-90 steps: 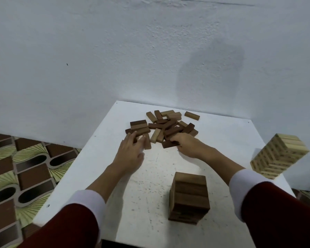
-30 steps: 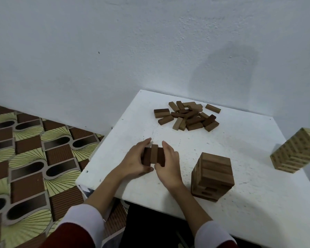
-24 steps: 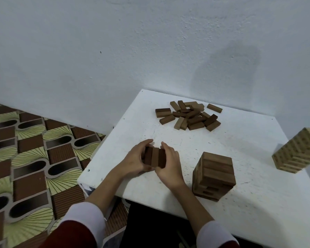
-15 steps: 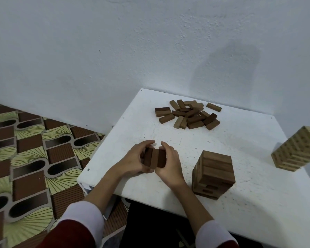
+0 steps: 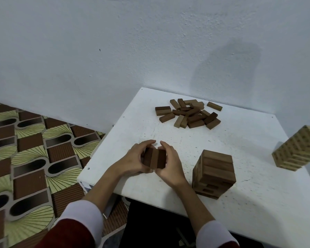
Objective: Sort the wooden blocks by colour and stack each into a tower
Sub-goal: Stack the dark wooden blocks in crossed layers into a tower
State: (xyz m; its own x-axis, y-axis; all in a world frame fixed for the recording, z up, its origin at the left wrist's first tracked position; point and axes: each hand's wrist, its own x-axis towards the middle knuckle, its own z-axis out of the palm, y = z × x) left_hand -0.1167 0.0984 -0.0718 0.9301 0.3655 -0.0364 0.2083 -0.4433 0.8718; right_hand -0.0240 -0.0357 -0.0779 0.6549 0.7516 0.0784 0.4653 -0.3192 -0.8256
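We cup three dark blocks [image 5: 154,158] between our left hand [image 5: 135,159] and right hand [image 5: 170,162], fingers curled round their ends, on the tabletop [image 5: 240,140]. Brown tower [image 5: 214,173] at 3 o'clock, loose pile [image 5: 189,113] at 1. No writing visible.

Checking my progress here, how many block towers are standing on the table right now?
2: a dark brown tower near the table's front, right of both hands, and a pale tower at the right edge, partly cut off by the frame.
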